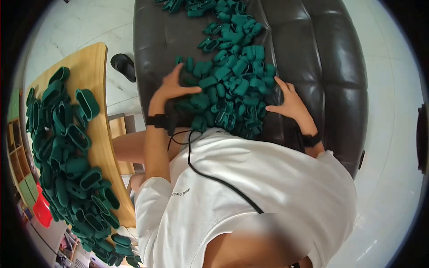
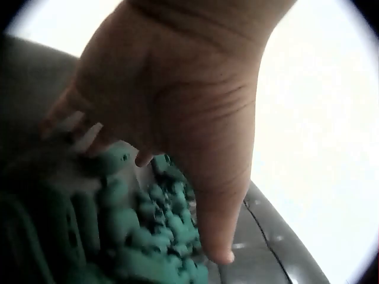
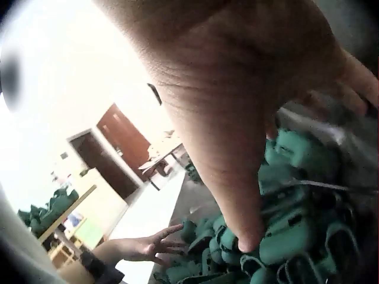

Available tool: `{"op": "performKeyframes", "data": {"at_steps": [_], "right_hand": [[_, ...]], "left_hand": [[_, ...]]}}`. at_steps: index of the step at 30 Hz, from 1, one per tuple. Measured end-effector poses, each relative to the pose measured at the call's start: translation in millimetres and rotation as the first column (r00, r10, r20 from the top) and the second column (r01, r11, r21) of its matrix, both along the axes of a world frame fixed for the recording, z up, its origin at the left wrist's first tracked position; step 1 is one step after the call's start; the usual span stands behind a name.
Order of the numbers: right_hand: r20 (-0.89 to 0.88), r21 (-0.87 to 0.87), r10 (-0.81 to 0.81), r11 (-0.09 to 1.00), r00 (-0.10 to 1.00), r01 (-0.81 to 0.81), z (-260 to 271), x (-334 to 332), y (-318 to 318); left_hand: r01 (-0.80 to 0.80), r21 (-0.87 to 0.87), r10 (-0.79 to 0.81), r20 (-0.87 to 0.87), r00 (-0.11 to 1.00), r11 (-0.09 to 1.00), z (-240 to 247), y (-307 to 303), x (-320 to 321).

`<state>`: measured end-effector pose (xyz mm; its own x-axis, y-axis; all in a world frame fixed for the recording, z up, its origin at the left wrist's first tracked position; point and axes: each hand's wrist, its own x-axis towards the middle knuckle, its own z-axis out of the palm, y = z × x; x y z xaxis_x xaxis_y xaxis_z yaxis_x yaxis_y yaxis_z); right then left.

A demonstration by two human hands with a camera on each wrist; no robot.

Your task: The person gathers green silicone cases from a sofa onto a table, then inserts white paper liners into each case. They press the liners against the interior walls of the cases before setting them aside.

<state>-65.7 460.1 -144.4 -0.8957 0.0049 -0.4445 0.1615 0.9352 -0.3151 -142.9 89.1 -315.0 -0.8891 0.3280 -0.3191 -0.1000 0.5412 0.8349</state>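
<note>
A long pile of small dark green earbud case covers [image 1: 241, 67] lies on a dark tufted leather seat [image 1: 297, 40]. They are hollow, with rounded corners, and many lie tipped on one another. At the pile's left edge is my left hand [image 1: 172, 87], its thumb and fingers spread wide. My right hand [image 1: 289, 102] is spread at the right edge, thumb pointing in toward the covers. Neither palm holds anything. In the left wrist view, covers [image 2: 118, 219] lie below the left hand [image 2: 172, 100]. The right wrist view has the right thumb [image 3: 246, 234] overlapping several covers.
On the left stands a wooden table [image 1: 100, 67] heaped with more green covers [image 1: 62, 147]. A black slipper [image 1: 123, 67] lies on the pale tiled floor between table and seat. A black cable [image 1: 223, 183] runs over the white shirt. A red stool [image 1: 42, 207] shows beyond the table.
</note>
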Motion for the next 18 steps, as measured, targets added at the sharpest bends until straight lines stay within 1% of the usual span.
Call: {"op": "performKeyframes", "data": {"at_steps": [1,2,4,5,7,9,10,11,12,13,14,15,16,17,18], "right_hand": [[0.002,-0.042,0.035,0.999,0.999,-0.035,-35.6,3.4,20.1],[-0.032,-0.031,0.070,0.997,0.997,-0.071,-47.5,4.6,19.2],[-0.109,-0.007,0.151,0.988,0.983,-0.152,-67.5,-0.5,0.5],[-0.108,-0.010,0.077,0.997,0.991,-0.079,-76.7,-5.9,-8.3],[-0.097,-0.014,-0.063,0.998,0.993,0.062,-90.7,-12.0,-21.1],[-0.136,-0.097,0.025,0.995,0.990,-0.038,-90.6,-14.6,-7.8],[-0.158,-0.139,0.061,0.987,0.986,-0.083,-90.8,-12.9,-3.7],[-0.098,-0.098,0.014,0.995,0.995,-0.023,-68.6,-3.1,-11.3],[0.043,-0.026,-0.039,0.999,0.998,0.040,-56.4,2.3,-17.0],[0.183,0.059,-0.108,0.993,0.977,0.099,-47.1,10.3,-21.2],[0.310,0.154,-0.191,0.977,0.931,0.149,-43.0,18.4,-20.0],[0.137,0.191,-0.016,0.981,0.990,-0.010,-70.2,34.5,-6.2],[-0.032,0.262,0.176,0.951,0.984,-0.162,-77.3,46.5,-8.6],[-0.004,0.319,0.156,0.936,0.988,-0.147,-80.9,55.4,-8.7],[-0.054,0.270,0.227,0.941,0.972,-0.205,-82.4,58.3,-5.9]], "left_hand": [[0.050,-0.060,-0.050,0.011,0.999,0.997,-9.7,18.0,11.5],[0.101,-0.122,-0.099,0.023,0.995,0.987,-19.7,34.2,22.0],[0.159,-0.206,-0.160,0.010,0.987,0.966,-0.8,62.8,38.7],[0.181,-0.246,-0.185,0.009,0.983,0.952,6.2,76.0,47.1],[0.147,-0.248,-0.148,0.014,0.989,0.958,8.7,97.7,54.3],[0.110,-0.253,-0.104,0.036,0.994,0.961,9.2,102.7,50.2],[0.063,-0.175,-0.057,0.037,0.998,0.983,4.3,98.7,47.6],[0.019,-0.095,-0.015,0.043,0.999,0.995,-4.1,92.1,44.9],[-0.020,-0.011,0.020,0.055,0.998,1.000,-13.2,86.5,42.6],[-0.049,0.000,0.049,0.082,0.995,0.999,-21.4,83.0,38.7],[-0.047,-0.002,0.047,0.073,0.996,0.999,-26.9,80.1,37.2],[-0.043,-0.001,0.043,0.060,0.997,0.999,-32.1,77.7,35.1],[-0.042,0.004,0.042,0.045,0.998,0.999,-31.8,78.8,35.5],[-0.045,-0.012,0.045,0.039,0.998,0.999,-31.8,80.5,37.9],[-0.047,0.002,0.047,0.017,0.999,0.999,-32.7,81.9,39.1]]}}
